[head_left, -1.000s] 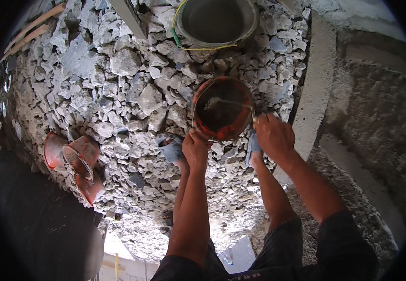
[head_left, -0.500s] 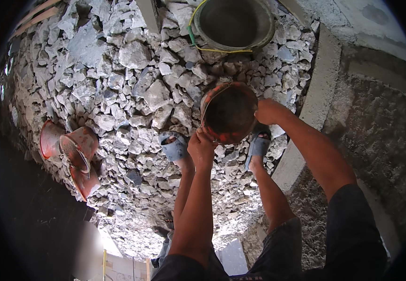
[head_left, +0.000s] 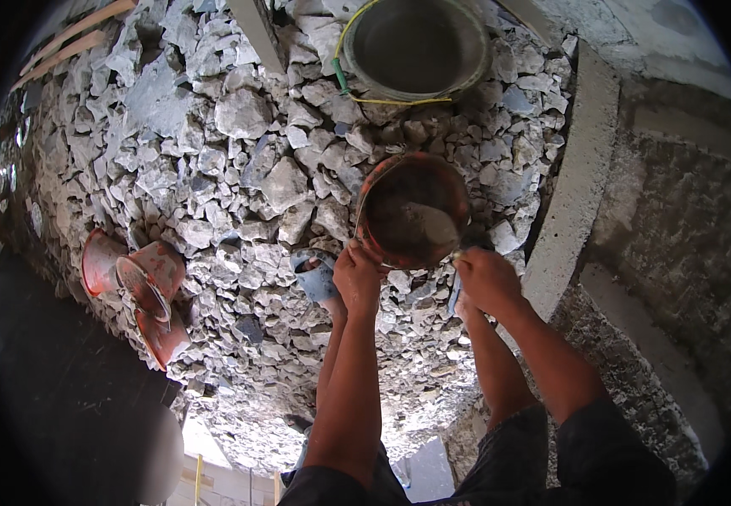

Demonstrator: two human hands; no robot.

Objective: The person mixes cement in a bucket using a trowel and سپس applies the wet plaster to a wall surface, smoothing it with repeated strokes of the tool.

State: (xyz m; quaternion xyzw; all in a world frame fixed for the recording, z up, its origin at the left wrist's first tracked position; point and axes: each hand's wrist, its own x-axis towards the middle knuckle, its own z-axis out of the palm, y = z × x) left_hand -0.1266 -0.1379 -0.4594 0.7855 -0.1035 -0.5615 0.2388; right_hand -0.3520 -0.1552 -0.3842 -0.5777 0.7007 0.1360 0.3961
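An orange-red, stained bucket (head_left: 387, 190) is held over the rubble between my sandalled feet. My left hand (head_left: 357, 277) is closed on its near left rim. My right hand (head_left: 488, 282) grips the handle of a trowel (head_left: 429, 221) at the bucket's lower right, the grey, mortar-coated blade lying inside the bucket.
A large grey tub (head_left: 416, 46) with a yellow-and-green handle sits at the top. Three red buckets (head_left: 150, 278) lie at left on broken stone (head_left: 239, 114). A concrete ledge (head_left: 572, 169) runs down the right, beside a dark rough surface (head_left: 669, 219). A dark area fills the lower left.
Since half a second ago my right hand has moved downward, and the grey blade now shows inside the bucket. My left hand has stayed on the rim, slightly lower in view.
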